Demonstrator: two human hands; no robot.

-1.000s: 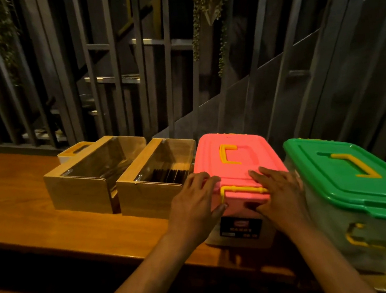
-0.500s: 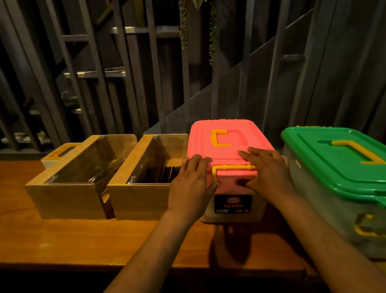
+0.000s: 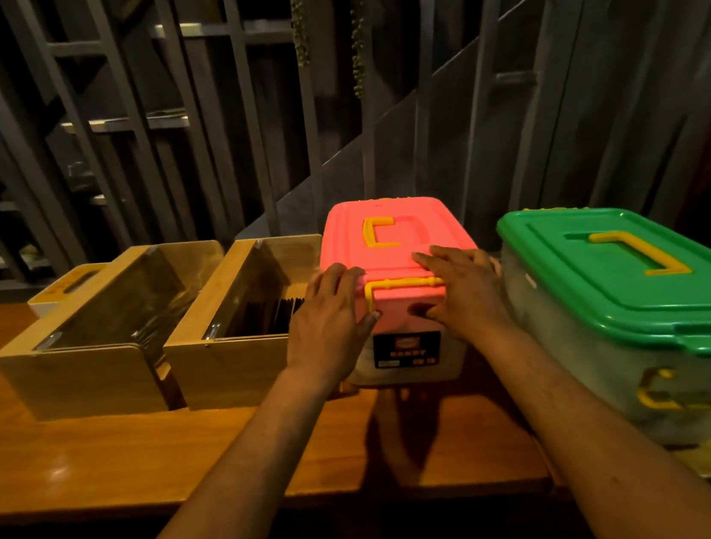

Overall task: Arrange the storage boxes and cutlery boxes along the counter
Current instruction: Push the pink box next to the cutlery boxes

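Note:
A pink-lidded storage box (image 3: 398, 228) with yellow handles stands on the wooden counter (image 3: 98, 453). My left hand (image 3: 329, 322) grips its front left corner and my right hand (image 3: 463, 287) grips its front right corner. To its left, side by side, are two wooden cutlery boxes (image 3: 231, 369) (image 3: 85, 378) with clear lids. A larger green-lidded storage box (image 3: 641, 279) sits to the right, close to my right hand.
A small white box with a yellow handle slot (image 3: 65, 287) stands behind the left cutlery box. Dark vertical slats and a grey partition (image 3: 418, 136) run along the counter's far edge. The counter's front edge (image 3: 238, 498) lies close below my forearms.
Both hands have pushed the pink-lidded box away from the front edge, back toward the partition, roughly into line with the cutlery boxes. The view has tilted with it.

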